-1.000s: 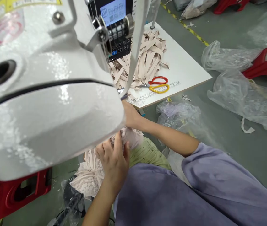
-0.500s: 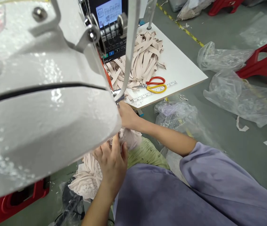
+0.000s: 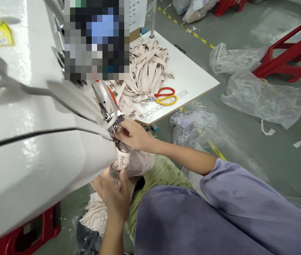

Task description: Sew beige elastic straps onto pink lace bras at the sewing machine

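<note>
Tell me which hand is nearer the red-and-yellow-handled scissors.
Right. In the picture, the right hand is below and left of the scissors; the left hand is farther down-left, by the lace fabric.

- The garment [image 3: 141,163] before me: thin, lacy cloth
- My sleeve [image 3: 235,180]: soft-looking matt cloth
- Sewing machine [image 3: 46,159]: smooth, glossy finish
- Bags [image 3: 267,99]: clear, crinkled, shiny plastic

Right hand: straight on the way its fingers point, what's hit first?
Right hand would probably meet the metal fittings by the white machine head first; they're right in front of it, possibly already touching; depth is unclear.
</note>
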Demonstrator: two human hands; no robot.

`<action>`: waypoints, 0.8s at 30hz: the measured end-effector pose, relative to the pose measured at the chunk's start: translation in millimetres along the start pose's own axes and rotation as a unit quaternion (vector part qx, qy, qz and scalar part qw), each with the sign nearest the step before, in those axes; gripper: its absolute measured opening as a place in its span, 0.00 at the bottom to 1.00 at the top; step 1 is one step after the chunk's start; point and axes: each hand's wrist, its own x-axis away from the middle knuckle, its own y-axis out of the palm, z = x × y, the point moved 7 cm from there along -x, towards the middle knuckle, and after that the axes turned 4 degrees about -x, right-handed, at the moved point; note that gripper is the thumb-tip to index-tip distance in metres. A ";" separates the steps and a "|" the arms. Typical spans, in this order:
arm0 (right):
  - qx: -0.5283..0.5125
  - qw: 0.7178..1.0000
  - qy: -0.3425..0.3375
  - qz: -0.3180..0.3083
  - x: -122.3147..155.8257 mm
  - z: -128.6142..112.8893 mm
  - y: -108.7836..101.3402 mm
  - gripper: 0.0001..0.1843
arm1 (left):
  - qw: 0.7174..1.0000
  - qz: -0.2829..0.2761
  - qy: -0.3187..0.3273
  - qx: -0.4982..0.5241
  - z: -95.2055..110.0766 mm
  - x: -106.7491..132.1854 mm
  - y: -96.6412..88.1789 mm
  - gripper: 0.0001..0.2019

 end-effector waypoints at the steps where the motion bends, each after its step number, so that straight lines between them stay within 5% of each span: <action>1: -0.012 1.000 0.011 0.012 5.0 1.3 -2.8 0.05 | 0.998 -0.004 -0.043 0.038 -11.2 0.7 2.1 0.25; 5: -0.045 0.997 0.047 0.037 30.0 5.2 -8.8 0.09 | 0.940 -0.077 -0.217 0.251 -45.8 8.2 30.2 0.24; 9: -0.054 0.995 0.085 0.013 52.4 7.9 -5.6 0.13 | 0.897 -0.108 -0.292 0.313 -58.3 14.9 47.6 0.28; 14: -0.071 0.992 0.099 -0.012 65.5 6.9 -0.1 0.17 | 0.895 -0.098 -0.311 0.305 -58.8 16.7 40.2 0.24; 24: -0.028 0.996 0.085 -0.013 62.9 -4.3 1.7 0.18 | 0.934 -0.085 -0.261 0.227 -42.8 7.8 12.4 0.18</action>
